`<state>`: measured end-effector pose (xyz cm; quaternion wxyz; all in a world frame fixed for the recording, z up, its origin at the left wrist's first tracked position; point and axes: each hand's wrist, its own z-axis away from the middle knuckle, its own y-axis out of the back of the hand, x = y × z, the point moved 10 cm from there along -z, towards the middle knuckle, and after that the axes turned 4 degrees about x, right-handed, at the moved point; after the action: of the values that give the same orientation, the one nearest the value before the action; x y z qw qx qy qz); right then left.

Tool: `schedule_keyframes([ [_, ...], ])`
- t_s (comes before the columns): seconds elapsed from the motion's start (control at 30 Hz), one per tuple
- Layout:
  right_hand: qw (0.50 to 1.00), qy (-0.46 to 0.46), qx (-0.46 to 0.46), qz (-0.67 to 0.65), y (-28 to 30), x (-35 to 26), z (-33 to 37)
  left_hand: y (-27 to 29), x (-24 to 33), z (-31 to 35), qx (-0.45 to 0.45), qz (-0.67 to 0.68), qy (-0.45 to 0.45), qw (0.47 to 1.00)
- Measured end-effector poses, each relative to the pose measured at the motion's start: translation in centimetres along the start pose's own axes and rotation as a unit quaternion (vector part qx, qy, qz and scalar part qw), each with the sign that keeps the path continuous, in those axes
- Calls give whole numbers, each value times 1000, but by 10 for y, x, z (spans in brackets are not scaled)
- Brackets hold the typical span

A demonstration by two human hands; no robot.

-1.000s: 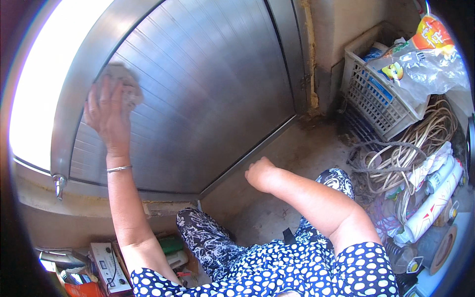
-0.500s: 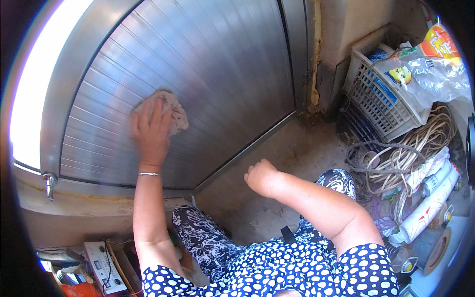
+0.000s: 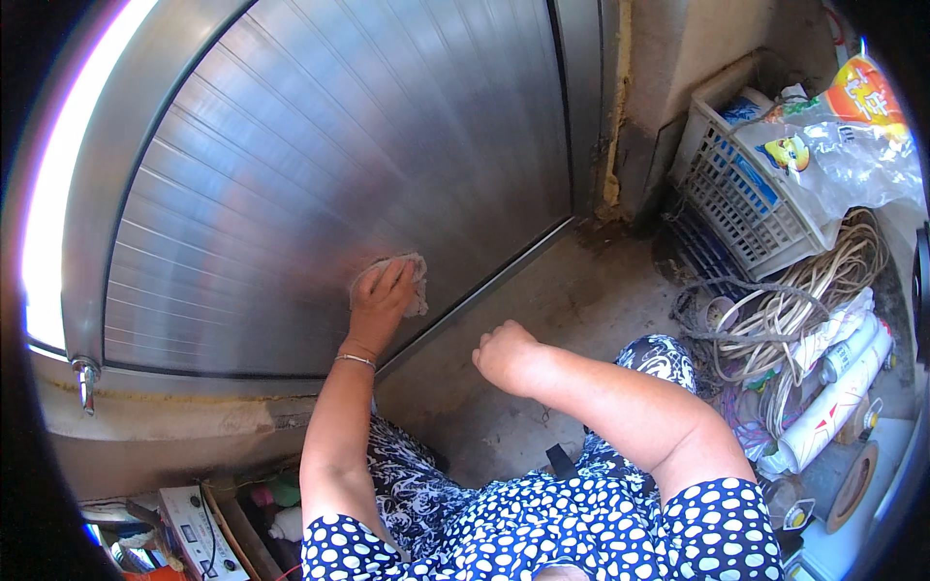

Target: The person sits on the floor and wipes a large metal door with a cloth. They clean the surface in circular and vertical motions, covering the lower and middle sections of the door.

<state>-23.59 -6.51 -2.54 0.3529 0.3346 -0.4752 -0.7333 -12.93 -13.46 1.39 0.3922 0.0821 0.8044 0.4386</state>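
Left hand (image 3: 381, 302) has slid lower, gripping crumpled greyish cloth (image 3: 418, 289); right hand (image 3: 506, 358) fisted

Softly glossy metal is seen in the ridged door panel (image 3: 291, 174), which is bordered by a smooth metal frame (image 3: 89, 252). A polished metallic shine is shown by the door handle (image 3: 85, 387) and the bracelet (image 3: 356, 359). A matt, rough texture is presented by the crumpled cloth (image 3: 419, 294). The latticed crate (image 3: 722, 184) is made of dull plastic, partly covered by a glossy, transparent plastic bag (image 3: 862, 165). The matt concrete floor (image 3: 504, 426) is stained; smooth printed fabric is seen in the blouse (image 3: 542, 523).
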Motion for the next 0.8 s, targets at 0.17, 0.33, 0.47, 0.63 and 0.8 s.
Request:
schedule_keyframes([
  [0.17,1000,-6,-18,2,4,6,-2,4,4,-3,-54,40,-14,998],
  [0.33,1000,-7,-23,-4,-1,5,-9,72,-49,-20,-24,-28,25,999],
  [0.47,1000,-5,-31,2,-4,4,-17,140,-109,-28,22,-86,77,993],
  [0.63,1000,4,-24,9,-3,5,-15,228,-165,-44,94,-221,112,964],
  [0.8,999,4,-34,9,-7,0,-19,261,-199,-28,180,-227,173,941],
])
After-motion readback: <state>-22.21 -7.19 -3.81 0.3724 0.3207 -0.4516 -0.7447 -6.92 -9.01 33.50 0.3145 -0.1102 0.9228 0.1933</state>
